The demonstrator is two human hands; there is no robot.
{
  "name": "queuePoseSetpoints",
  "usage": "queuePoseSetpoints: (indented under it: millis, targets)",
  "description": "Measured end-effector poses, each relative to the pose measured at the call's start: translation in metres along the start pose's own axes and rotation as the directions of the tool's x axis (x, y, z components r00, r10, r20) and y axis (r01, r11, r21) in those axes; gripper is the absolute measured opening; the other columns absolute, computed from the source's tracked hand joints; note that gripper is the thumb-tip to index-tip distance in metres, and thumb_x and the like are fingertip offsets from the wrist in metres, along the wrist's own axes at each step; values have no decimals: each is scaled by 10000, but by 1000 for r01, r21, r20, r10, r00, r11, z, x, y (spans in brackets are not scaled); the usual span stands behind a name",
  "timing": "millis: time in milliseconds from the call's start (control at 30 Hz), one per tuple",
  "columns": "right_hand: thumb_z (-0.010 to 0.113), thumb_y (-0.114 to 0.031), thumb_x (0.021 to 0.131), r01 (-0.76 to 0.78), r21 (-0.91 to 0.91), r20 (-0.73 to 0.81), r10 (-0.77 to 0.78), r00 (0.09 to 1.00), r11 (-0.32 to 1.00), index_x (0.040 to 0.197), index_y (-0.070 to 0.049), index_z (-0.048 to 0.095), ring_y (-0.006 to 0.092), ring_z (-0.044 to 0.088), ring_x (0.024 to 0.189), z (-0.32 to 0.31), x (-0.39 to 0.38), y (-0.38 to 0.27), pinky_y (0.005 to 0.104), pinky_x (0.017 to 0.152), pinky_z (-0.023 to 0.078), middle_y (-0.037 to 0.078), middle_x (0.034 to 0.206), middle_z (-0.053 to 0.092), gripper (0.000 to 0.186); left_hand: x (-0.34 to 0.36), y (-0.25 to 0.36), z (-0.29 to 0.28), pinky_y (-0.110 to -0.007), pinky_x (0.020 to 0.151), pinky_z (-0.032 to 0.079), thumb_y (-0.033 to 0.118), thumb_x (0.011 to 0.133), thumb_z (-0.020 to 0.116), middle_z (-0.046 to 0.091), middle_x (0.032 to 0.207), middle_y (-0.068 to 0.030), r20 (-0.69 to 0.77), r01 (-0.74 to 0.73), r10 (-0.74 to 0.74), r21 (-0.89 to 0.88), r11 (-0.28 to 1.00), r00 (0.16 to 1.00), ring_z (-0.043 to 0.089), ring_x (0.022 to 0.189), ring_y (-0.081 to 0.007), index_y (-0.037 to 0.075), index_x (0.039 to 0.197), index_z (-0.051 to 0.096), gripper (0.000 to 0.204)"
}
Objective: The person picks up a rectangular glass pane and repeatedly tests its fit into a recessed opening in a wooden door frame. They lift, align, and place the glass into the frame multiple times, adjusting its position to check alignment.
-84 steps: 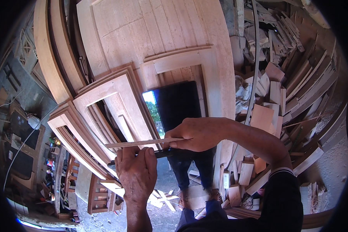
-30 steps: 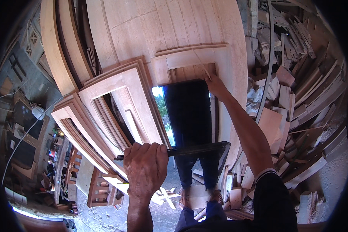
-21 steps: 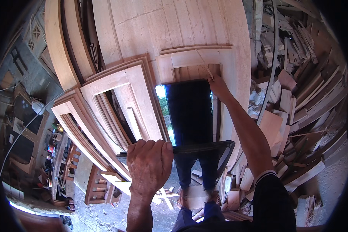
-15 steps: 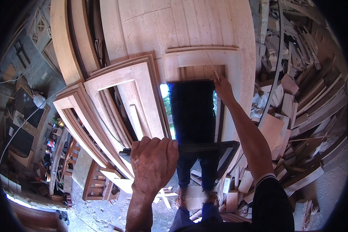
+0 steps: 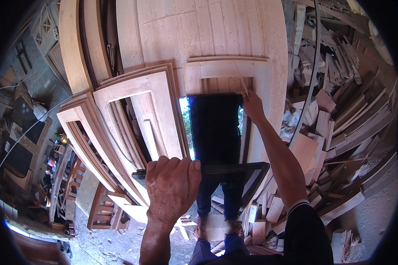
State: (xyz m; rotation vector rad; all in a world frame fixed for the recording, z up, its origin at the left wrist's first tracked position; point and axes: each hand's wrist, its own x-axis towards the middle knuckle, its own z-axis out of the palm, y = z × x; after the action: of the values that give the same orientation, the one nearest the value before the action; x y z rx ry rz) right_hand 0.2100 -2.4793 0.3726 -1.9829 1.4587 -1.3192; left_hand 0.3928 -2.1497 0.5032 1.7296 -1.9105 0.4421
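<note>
Since the earliest view, my right hand [image 5: 253, 107] has gone from beside my left hand [image 5: 172, 183] out to the upper right corner of the dark glossy pane [image 5: 214, 128], taking the thin wooden strip [image 5: 243, 86] along. Its fingers look pinched on the strip's lower end, the rest slanting up over the pale wooden frame [image 5: 225, 69] behind. My left hand is clamped, knuckles up, on the dark bar [image 5: 230, 169] toward its left end.

I judge the strip light and springy, quick to snap if bent hard, so a pinch near its end suits it. The bar looks stiff and perhaps smooth; it wants a full wrap. The pane I take for glass: heavy, slippery, easily chipped, best held by its edges.

My left fingertips are hidden behind the bar; my right ones are too small to make out. What look like reflections confuse the pane's lower limit, so I cannot tell whether bar and pane are one piece. Further right, the offcuts [image 5: 336, 137] fade into the dark rim.
</note>
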Motion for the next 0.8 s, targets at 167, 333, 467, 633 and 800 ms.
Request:
queuePoseSetpoints:
  millis: [167, 333, 467, 633, 800]
  targets:
    - [525, -156, 980, -4, 19, 6, 4, 1000, 1000, 1037, -22, 620, 453, 602, 948, -4, -3, -3, 512, 818, 477, 246, 974, 636, 173, 0, 1, -1, -406, 624, 389, 240, 955, 551, 599, 569, -80, 10, 2, -2, 0, 1000, 1000, 552, 550, -169, 30, 731, 690, 337]
    - [544, -124, 947, 5, -48, 9, -5, 1000, 999, 1019, -7, 600, 454, 600, 945, -1, 2, 3, 521, 824, 475, 252, 962, 624, 149, 1, 0, 0, -405, 622, 388, 240, 957, 547, 597, 567, -80, 17, 5, -5, 3, 1000, 1000, 548, 549, -171, 30, 732, 690, 339]
    - [551, -102, 922, 24, -79, 7, -24, 1000, 997, 1004, -1, 595, 456, 599, 944, 1, 6, 8, 524, 825, 474, 251, 953, 625, 137, 3, 0, 0, -405, 620, 389, 242, 961, 546, 583, 561, -77, 22, 1, -1, 2, 1000, 1000, 538, 546, -176, 34, 725, 684, 343]
    - [547, -86, 917, 25, -101, 20, -23, 1000, 995, 997, 1, 592, 458, 600, 939, 0, 5, 1, 526, 824, 474, 248, 951, 628, 126, 3, -3, 2, -407, 611, 394, 242, 963, 547, 574, 559, -75, 2, -2, 2, -20, 1000, 1000, 535, 543, -186, 40, 714, 674, 345]
    - [546, -90, 925, -2, -98, 22, 4, 1000, 995, 980, 1, 595, 459, 604, 927, -6, 2, -7, 522, 821, 474, 252, 952, 631, 117, 5, -6, 7, -414, 610, 408, 244, 963, 546, 575, 560, -77, -1, -9, 9, -27, 1000, 1000, 548, 548, -190, 46, 710, 670, 344]
